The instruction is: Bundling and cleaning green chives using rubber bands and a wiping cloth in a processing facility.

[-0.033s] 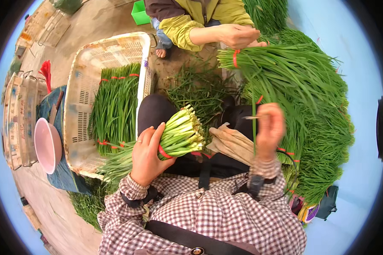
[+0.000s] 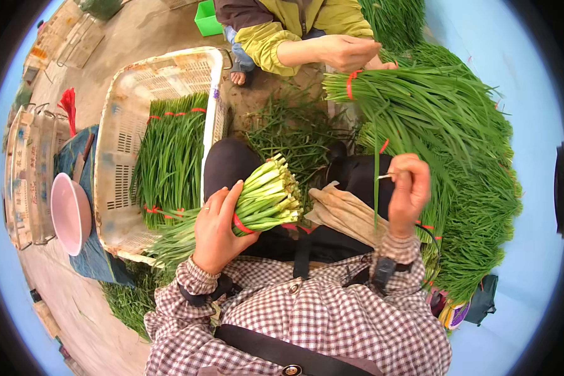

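Observation:
My left hand is wrapped round a bundle of garlic chives with a red band about it. The bundle's pale cut ends point away from me to the right, and its green leaves trail left toward the crate. Off to the right, my right hand is raised above my knee, its fingers pinched on a single chive stalk. The stalk's pale end shows at my fingertips and its green blade hangs down. A beige cloth lies across my lap between both hands.
A white plastic crate holds banded chives at left, beside a pink basin. Large chive heaps fill the right. Across from me, a person's hands are at another banded bundle. Loose leaves litter the floor.
My right hand has shifted slightly to the right, away from the bundle, with the stalk still pinched. My left hand and its bundle keep their place. The other person's hands moved slightly.

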### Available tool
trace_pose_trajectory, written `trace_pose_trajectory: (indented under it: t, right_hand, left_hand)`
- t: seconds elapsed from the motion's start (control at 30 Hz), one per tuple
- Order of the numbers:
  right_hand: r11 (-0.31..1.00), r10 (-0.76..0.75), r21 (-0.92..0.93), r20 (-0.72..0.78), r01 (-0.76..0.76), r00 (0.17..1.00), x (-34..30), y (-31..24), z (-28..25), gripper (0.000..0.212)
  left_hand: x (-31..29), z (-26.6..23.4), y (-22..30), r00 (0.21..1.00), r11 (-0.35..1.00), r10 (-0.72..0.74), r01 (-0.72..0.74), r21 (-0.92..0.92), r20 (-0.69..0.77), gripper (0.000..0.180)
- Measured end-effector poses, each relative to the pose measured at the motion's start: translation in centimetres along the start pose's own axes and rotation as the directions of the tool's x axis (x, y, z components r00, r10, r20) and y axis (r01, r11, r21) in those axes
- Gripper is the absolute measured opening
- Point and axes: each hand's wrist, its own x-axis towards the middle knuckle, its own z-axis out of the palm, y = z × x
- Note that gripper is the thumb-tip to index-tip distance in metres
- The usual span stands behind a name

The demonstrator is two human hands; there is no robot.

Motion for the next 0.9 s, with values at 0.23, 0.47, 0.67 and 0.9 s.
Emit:
trace_pose_trajectory:
  t: [0.23,0.47,0.67,0.9]
  right_hand:
    - [0.980,0.037,-0.196,0.396,0.045,0.918,-1.8,-0.9,3.5,0.010]
    - [0.994,0.003,-0.093,0.514,0.052,0.858,-2.9,-0.8,7.2,0.014]
    - [0.957,-0.009,-0.289,0.051,0.024,0.999,-1.1,0.2,3.2,0.008]
    - [0.980,0.127,-0.187,0.358,-0.062,0.925,-3.5,-0.2,4.7,0.014]
  left_hand:
    - [-0.1,-0.1,0.1,0.999,0.998,-0.039,0.037,-0.053,-0.028,0.088]
    - [-0.1,0.6,0.7,0.999,0.999,-0.036,0.036,-0.036,-0.019,0.090]
    - [-0.3,0.7,0.9,0.998,1.000,-0.022,0.022,0.006,-0.051,0.089]
    - [-0.4,1.2,0.9,0.999,0.999,-0.016,0.018,0.040,-0.046,0.090]
